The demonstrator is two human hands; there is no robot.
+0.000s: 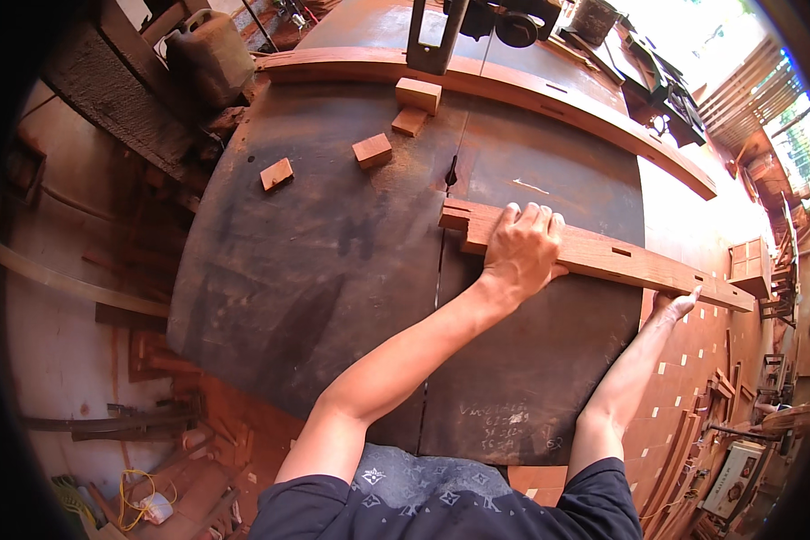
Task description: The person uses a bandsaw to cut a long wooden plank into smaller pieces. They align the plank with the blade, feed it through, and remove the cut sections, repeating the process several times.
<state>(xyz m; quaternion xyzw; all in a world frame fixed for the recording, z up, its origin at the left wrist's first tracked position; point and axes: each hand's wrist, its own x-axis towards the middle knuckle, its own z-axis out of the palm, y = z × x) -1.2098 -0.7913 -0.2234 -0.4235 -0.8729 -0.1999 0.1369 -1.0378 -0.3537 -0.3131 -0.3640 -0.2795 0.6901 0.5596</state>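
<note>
My left hand (524,243) is wrapped over a reddish wooden rail (634,259), with its knuckles up. The rail has several slots cut in it and a notched left end. Farther right, my right hand (679,304) holds the same rail from its near side, the thumb on top and the fingers hidden beneath. The rail lies slantwise over the dark saw table (306,261), its right end reaching past the table's edge. A small dark saw blade (452,171) rises from the table just beyond the notched end.
Several small wood blocks (373,150) lie left of the blade. A long slotted beam (513,85) spans the far side of the table, under a dark metal bracket (436,36). At the far left stands a dusty jerrycan (209,56). Timber strips (679,459) lie at the right.
</note>
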